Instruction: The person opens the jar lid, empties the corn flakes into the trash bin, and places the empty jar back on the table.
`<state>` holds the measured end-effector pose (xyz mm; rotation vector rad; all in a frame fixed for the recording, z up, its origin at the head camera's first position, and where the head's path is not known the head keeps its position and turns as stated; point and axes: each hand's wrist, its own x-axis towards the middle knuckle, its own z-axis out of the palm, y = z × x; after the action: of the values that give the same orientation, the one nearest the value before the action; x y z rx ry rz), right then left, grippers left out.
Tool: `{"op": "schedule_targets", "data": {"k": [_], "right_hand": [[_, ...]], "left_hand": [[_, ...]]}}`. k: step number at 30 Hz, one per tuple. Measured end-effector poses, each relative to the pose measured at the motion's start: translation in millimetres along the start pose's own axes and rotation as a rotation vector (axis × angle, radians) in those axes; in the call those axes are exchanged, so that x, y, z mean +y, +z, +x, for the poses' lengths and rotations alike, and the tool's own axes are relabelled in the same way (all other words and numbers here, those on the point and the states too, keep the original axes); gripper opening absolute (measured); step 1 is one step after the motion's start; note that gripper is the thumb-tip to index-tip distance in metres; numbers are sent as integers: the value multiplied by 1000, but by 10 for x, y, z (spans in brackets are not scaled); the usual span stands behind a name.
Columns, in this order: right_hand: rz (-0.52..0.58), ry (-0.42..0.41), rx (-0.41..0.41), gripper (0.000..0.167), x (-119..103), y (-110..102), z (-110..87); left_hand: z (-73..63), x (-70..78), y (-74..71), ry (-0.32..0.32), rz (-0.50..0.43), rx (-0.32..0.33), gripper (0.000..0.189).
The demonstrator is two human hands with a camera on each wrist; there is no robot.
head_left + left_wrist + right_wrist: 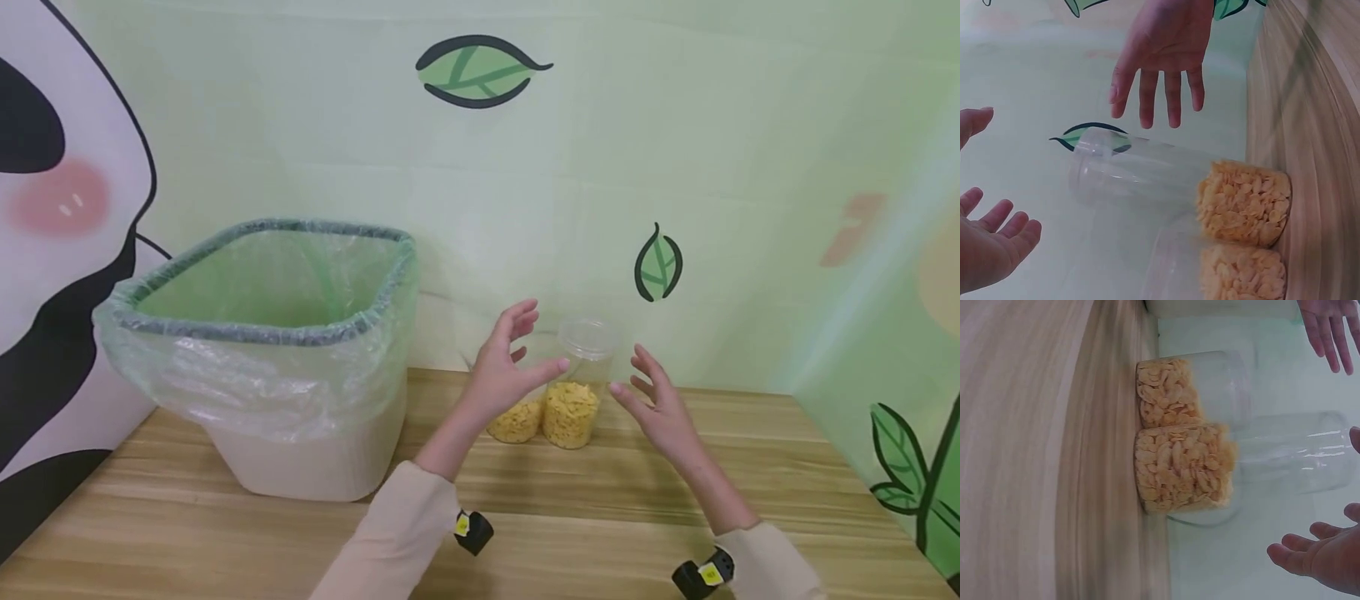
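A tall clear jar with a transparent lid stands upright on the table, partly filled with yellow cornflakes. Close by on its left is a shorter clear jar, also holding cornflakes; in the head view my left hand partly hides it. My left hand hovers at the left of the tall jar, thumb and fingers spread apart. On the other side, my right hand is held in the air with its fingers extended, facing the jar. Both hands hold nothing.
A pale bin lined with a translucent green bag stands on the left of the wood-grain table. Behind the jars rises a light green backdrop printed with leaves, with a panda picture at the left.
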<state>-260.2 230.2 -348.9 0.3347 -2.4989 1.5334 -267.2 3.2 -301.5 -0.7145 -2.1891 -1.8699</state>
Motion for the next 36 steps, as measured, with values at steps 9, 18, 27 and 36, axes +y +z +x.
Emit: {"op": "schedule_targets", "data": {"k": [9, 18, 27, 36], "right_hand": [[55, 79, -32, 75, 76, 58, 37], [92, 98, -40, 74, 179, 164, 105], [118, 129, -42, 78, 322, 292, 204], [93, 178, -46, 85, 371, 405, 279]], "left_hand": [[90, -143, 113, -42, 26, -14, 80], [233, -214, 201, -100, 45, -14, 80], [419, -234, 326, -129, 106, -35, 82], [512, -286, 410, -194, 126, -23, 81]]}}
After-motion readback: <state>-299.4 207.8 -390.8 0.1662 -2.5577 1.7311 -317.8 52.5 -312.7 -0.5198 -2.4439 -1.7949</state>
